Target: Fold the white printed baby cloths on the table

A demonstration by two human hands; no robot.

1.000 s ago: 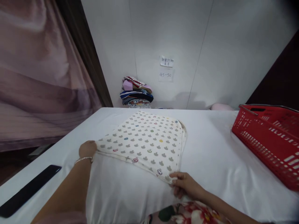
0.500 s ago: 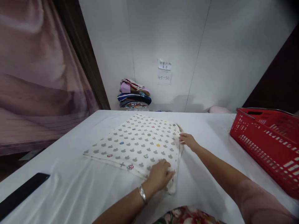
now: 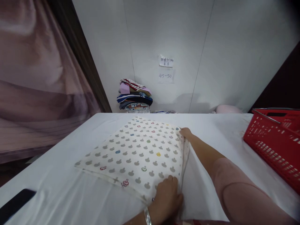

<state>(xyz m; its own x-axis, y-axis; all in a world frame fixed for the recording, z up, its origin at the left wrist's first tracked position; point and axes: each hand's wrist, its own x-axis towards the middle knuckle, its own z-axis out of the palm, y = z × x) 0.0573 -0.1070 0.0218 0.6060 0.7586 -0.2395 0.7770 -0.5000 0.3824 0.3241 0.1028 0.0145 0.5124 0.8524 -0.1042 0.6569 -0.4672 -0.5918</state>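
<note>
A folded white cloth (image 3: 138,150) printed with grey mushroom shapes and a few coloured ones lies flat in front of me. My left hand (image 3: 167,197), with a silver bracelet at the wrist, is closed on its near right corner, the fingers curled over the edge. At the far right corner, my right hand (image 3: 186,132) pinches the cloth; its fingertips are partly hidden. Between the two hands the right edge shows separate layers, slightly apart. A white sheet covers the table (image 3: 70,147) under the cloth.
On the right stands a red plastic basket (image 3: 272,147) with a metal handle. A pile of folded fabrics (image 3: 135,97) rises behind the table's far edge. At the near left lies a dark flat object (image 3: 17,203). A pink curtain (image 3: 35,78) hangs at left.
My right hand has moved from the middle of the right edge to the far right corner and closed on it. The left hand has come nearer, staying at the near corner. The view has shifted slightly.
</note>
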